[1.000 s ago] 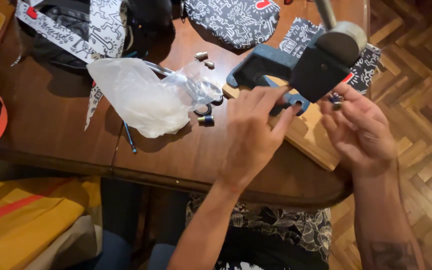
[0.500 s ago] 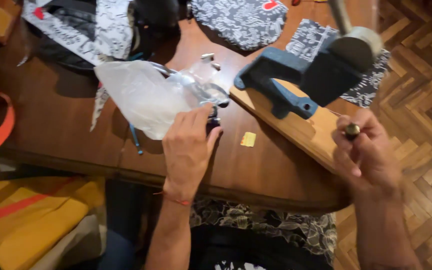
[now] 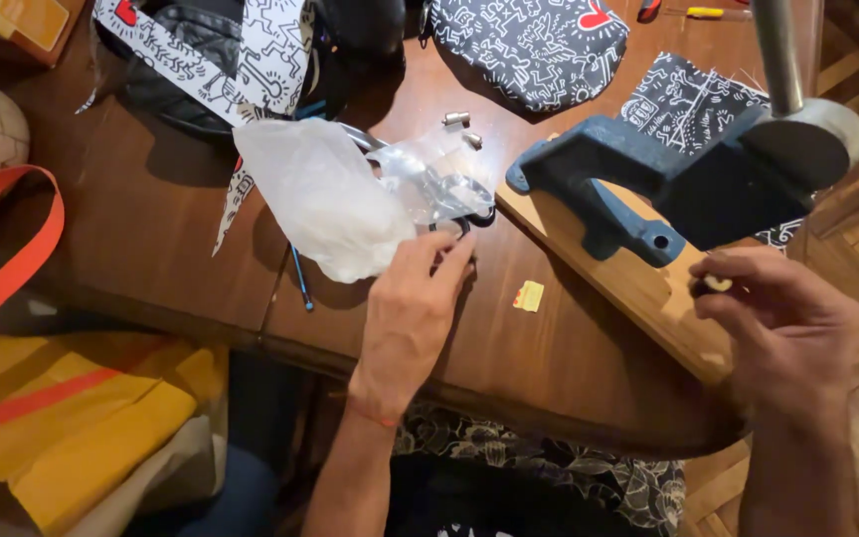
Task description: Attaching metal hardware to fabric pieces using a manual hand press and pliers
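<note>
My left hand reaches over the wooden table, its fingertips pinching at small dark metal parts beside a clear plastic bag. What the fingers hold is hidden. My right hand hovers at the right, fingers closed on a small pale round piece. It sits just below a blue hand press mounted on a wooden board.
A small yellow tag lies on the table near my left hand. Black-and-white patterned fabric pieces and a bag lie at the back. An orange strap and yellow fabric are at the left. Two small metal studs lie near the plastic bag.
My left hand moved left from the press to the small parts by the plastic bag. My right hand drew back slightly, holding the small piece.
</note>
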